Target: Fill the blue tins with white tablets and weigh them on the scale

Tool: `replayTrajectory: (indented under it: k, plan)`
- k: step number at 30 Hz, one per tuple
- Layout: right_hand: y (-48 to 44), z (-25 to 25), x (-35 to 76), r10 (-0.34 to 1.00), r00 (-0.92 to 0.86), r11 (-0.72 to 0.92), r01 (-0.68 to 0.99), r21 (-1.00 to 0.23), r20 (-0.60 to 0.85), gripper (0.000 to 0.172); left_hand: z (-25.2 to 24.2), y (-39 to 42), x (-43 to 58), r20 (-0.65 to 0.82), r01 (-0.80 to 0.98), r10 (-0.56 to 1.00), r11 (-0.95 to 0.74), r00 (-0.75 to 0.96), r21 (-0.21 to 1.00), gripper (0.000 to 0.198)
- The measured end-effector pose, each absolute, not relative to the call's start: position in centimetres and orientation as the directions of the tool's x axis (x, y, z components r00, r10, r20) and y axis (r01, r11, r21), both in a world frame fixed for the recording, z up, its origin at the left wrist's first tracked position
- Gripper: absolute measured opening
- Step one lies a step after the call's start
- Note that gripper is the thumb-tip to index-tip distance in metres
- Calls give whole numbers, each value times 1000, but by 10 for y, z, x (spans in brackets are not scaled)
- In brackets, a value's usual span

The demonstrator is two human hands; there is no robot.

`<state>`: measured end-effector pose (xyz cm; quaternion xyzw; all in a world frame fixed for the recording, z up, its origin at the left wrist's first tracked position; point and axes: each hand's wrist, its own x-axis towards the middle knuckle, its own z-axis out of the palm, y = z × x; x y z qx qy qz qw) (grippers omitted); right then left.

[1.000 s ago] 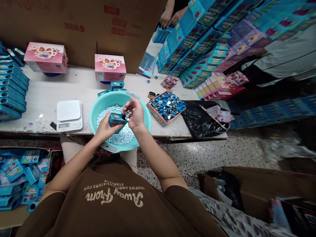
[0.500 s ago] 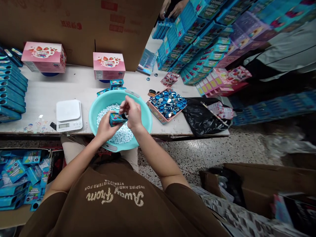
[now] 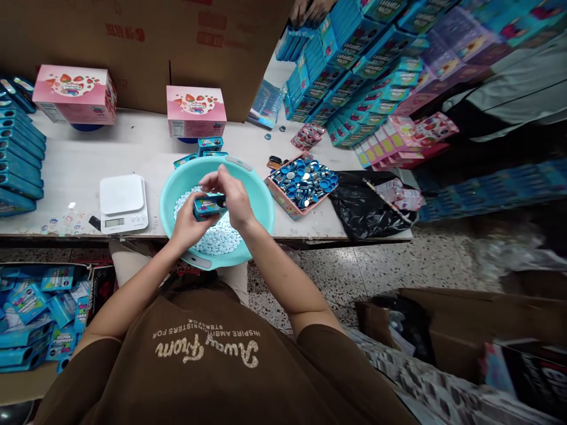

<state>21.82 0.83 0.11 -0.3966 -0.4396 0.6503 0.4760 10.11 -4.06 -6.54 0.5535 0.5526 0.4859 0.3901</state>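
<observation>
My left hand (image 3: 188,227) is closed around a small blue candy box (image 3: 208,206) with "Caramelo Macizo" lettering, held on its side above the basin. Right at that box's right end is my right hand (image 3: 235,199), its fingers curled together and reaching over the top; what lies inside them is hidden. Beneath both hands stands a turquoise basin (image 3: 263,215) holding many small pale candies (image 3: 217,241). Behind its far rim are several more small blue boxes (image 3: 209,144). To the right, a pink carton (image 3: 283,203) is full of blue and silver round lids (image 3: 305,180).
A white digital scale (image 3: 123,200) sits left of the basin. Two pink strawberry boxes (image 3: 196,112) stand at the back. Stacked blue boxes (image 3: 345,59) rise at the right, near another person's hands (image 3: 312,12). A black plastic bag (image 3: 358,206) lies at the table's right edge.
My right hand has shifted a little left and up, its fingers now reaching farther over the candy box. My left hand still holds the box, moved slightly left. The view has tilted slightly.
</observation>
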Motion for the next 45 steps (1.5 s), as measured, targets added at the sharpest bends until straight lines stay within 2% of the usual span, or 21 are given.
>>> replayTrajectory:
  k: [2, 5, 8, 10, 12, 13, 15, 17, 20, 23, 26, 30, 33, 35, 37, 40, 43, 45]
  plan:
    - [11, 7, 219, 964, -231, -205, -348, -915, -128, 45, -68, -42, 102, 52, 160, 990, -30, -133, 987, 49]
    - [16, 9, 224, 970, -208, -207, -448, -870, -124, 47, -69, -43, 104, 43, 109, 987, -27, -152, 994, 47]
    - [26, -11, 234, 976, -208, -147, -403, -903, -66, 47, -63, -41, 97, 81, 136, 981, -58, -174, 989, 48]
    - [35, -36, 244, 961, -274, -106, -234, -966, -39, 46, -56, -39, 87, 137, 189, 964, -95, -226, 977, 47]
    - [43, -63, 254, 933, -357, -21, 70, -997, -44, 38, -51, -40, 73, 204, 268, 945, -134, -254, 954, 47]
    - [46, -77, 258, 913, -404, 55, 248, -967, -51, 33, -50, -41, 67, 226, 308, 939, -141, -259, 941, 47]
    - [47, -99, 259, 862, -503, 240, 518, -821, -65, 22, -53, -47, 56, 241, 364, 931, -131, -275, 922, 49]
    - [45, -115, 250, 817, -572, 380, 631, -676, -74, 19, -63, -54, 51, 244, 394, 921, -113, -303, 912, 49]
    - [36, -133, 223, 799, -595, 421, 658, -624, -88, 24, -83, -61, 55, 295, 437, 898, -133, -327, 889, 47]
    - [23, -144, 200, 733, -675, 432, 556, -710, -81, 24, -96, -62, 62, 369, 476, 862, -177, -348, 861, 45]
    - [6, -144, 200, 605, -793, 459, 420, -783, -71, 28, -98, -60, 66, 369, 482, 853, -164, -368, 861, 44]
    - [-13, -130, 218, 504, -829, 451, 493, -744, -243, 43, -95, -58, 66, 326, 477, 855, -109, -402, 872, 45]
    - [-20, -120, 222, 515, -757, 349, 615, -708, -403, 45, -95, -57, 66, 300, 460, 852, -79, -430, 884, 46]
    - [-19, -117, 220, 550, -677, 198, 674, -711, -489, 43, -95, -57, 66, 291, 456, 850, -69, -438, 887, 47]
    - [-15, -118, 216, 545, -624, -8, 663, -748, -559, 41, -95, -56, 66, 293, 467, 853, -67, -432, 881, 48]
    - [-4, -120, 214, 497, -595, -388, 498, -775, -631, 33, -90, -56, 65, 302, 503, 869, -73, -392, 861, 47]
    - [13, -116, 221, 360, -573, -719, 333, -611, -736, 36, -82, -57, 64, 322, 523, 887, -111, -332, 845, 46]
    - [27, -106, 231, 298, -593, -845, 200, -495, -748, 39, -75, -58, 63, 343, 519, 899, -164, -271, 839, 44]
